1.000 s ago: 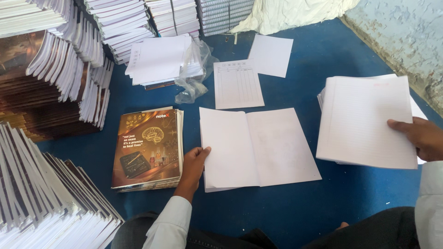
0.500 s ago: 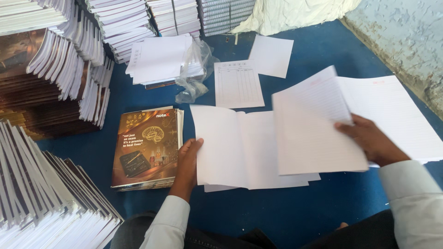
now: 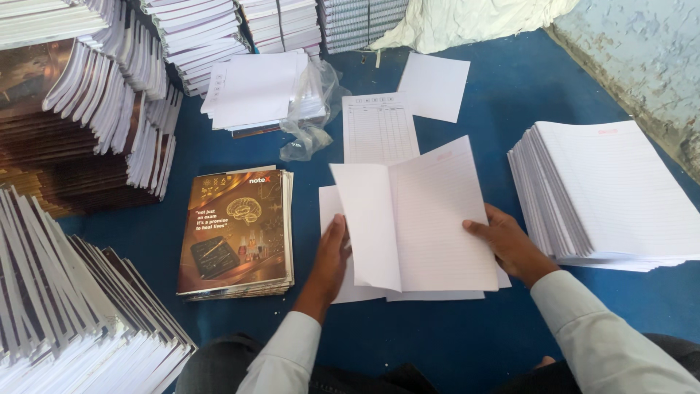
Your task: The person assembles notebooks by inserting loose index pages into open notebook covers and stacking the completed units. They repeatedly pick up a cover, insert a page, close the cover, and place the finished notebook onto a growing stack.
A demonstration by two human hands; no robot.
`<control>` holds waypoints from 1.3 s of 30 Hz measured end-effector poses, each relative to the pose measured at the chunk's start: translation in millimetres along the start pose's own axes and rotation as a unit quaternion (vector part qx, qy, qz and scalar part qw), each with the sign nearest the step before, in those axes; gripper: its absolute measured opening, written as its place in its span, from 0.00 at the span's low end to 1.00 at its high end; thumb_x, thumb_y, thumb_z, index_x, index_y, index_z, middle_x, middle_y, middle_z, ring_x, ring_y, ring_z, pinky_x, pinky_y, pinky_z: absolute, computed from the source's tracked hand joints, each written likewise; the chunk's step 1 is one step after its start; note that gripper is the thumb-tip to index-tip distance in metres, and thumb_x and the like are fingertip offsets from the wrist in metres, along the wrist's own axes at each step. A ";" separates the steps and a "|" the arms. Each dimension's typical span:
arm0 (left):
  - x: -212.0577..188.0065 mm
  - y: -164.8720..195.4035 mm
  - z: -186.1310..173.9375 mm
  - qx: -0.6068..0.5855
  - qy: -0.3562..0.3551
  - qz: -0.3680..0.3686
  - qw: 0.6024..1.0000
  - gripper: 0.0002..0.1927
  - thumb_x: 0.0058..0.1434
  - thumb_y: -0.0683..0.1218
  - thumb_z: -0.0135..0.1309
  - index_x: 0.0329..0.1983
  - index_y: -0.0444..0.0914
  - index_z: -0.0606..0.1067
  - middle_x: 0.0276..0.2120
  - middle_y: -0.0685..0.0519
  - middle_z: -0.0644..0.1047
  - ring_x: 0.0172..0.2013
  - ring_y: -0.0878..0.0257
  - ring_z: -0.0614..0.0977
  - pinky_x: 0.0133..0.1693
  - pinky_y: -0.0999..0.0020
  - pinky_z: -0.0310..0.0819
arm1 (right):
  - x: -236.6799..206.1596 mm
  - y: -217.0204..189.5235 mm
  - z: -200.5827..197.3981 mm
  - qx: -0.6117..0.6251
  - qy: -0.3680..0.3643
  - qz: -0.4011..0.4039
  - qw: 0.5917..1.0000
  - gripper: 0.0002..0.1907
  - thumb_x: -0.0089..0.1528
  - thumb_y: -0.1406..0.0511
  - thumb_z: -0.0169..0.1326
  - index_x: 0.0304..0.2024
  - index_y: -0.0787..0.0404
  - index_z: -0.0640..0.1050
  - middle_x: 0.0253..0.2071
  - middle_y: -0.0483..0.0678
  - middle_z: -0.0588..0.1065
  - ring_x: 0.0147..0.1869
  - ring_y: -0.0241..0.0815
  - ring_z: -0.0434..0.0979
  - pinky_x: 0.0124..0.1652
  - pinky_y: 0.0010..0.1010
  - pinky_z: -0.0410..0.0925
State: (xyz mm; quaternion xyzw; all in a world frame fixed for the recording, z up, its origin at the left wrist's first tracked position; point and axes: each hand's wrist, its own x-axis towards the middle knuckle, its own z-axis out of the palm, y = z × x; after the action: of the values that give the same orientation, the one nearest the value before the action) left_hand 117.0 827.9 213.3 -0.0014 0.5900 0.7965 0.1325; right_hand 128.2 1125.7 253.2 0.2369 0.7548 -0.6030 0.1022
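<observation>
Right hand [image 3: 510,244], which a second ago gripped a folded ruled sheet bundle [image 3: 419,219] at the tall stack [image 3: 620,197], now grasps it over the open sheets [image 3: 343,288] pressed flat by the open left hand [image 3: 332,255]—gathering advances.

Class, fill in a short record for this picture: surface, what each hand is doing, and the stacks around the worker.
Surface: blue cloth-covered floor
Left hand: flat on the left edge of the white sheets lying on the cloth
Right hand: holds the right edge of a folded bundle of white ruled paper, raised over those sheets
Right of worker: tall stack of ruled white sheets
Left of worker: pile of brown printed notebook covers
Behind: single printed table sheet, blank white sheet
</observation>
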 end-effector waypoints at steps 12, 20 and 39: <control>10.0 -28.1 16.3 0.149 0.031 -0.087 0.985 0.29 0.62 0.56 0.41 0.63 0.38 0.72 0.64 0.42 0.73 0.67 0.48 0.67 0.65 0.48 0.56 | 22.0 27.4 10.5 0.036 -0.028 0.032 0.998 0.33 0.59 0.65 0.55 0.67 0.63 0.65 0.51 0.69 0.77 0.51 0.59 0.82 0.52 0.47 0.74; 11.8 -27.9 11.9 0.094 0.070 -0.186 0.975 0.32 0.66 0.50 0.47 0.71 0.39 0.54 0.64 0.40 0.68 0.65 0.48 0.71 0.60 0.58 0.70 | 12.6 18.7 18.3 0.057 -0.070 0.024 0.996 0.29 0.60 0.64 0.53 0.66 0.59 0.69 0.51 0.64 0.80 0.47 0.51 0.84 0.43 0.43 0.78; 20.9 -21.9 -3.8 -0.153 0.047 -0.125 0.979 0.26 0.70 0.55 0.40 0.61 0.31 0.70 0.53 0.40 0.78 0.56 0.55 0.79 0.57 0.64 0.75 | 0.3 1.2 31.8 0.038 -0.114 -0.060 0.991 0.25 0.63 0.62 0.51 0.63 0.59 0.72 0.53 0.58 0.80 0.45 0.43 0.86 0.39 0.36 0.80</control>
State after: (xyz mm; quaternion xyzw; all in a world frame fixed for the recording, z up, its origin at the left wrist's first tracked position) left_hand 100.9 834.6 188.3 -0.1325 0.4620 0.8534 0.2017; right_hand 124.3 1095.5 244.1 0.1244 0.7275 -0.6597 0.1418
